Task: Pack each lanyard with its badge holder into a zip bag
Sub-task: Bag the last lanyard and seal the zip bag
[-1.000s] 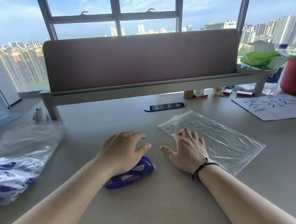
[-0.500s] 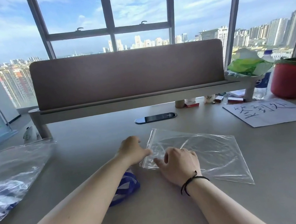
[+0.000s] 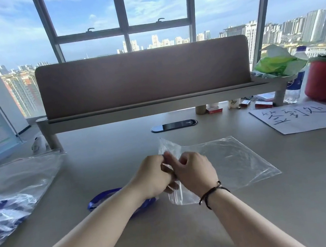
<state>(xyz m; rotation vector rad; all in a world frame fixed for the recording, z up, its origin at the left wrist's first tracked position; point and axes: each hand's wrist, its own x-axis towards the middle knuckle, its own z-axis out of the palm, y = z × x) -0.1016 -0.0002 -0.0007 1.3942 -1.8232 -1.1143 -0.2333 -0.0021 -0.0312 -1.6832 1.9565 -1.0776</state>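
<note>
Two hands, left (image 3: 152, 176) and right (image 3: 195, 173), pinch bag (image 3: 231, 162) mouth: thin, limp, likely slippery; best taken at zip edge. Lanyard (image 3: 103, 197) near-left on tabletop (image 3: 293, 209).

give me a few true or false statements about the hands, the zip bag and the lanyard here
1. Both the left hand and the right hand pinch the zip bag. True.
2. The blue lanyard is inside that bag. False: it lies on the table, partly under the left forearm.
3. The right wrist wears a dark bracelet. True.
4. The sheet of paper lies left of the hands. False: it lies far right.
</note>
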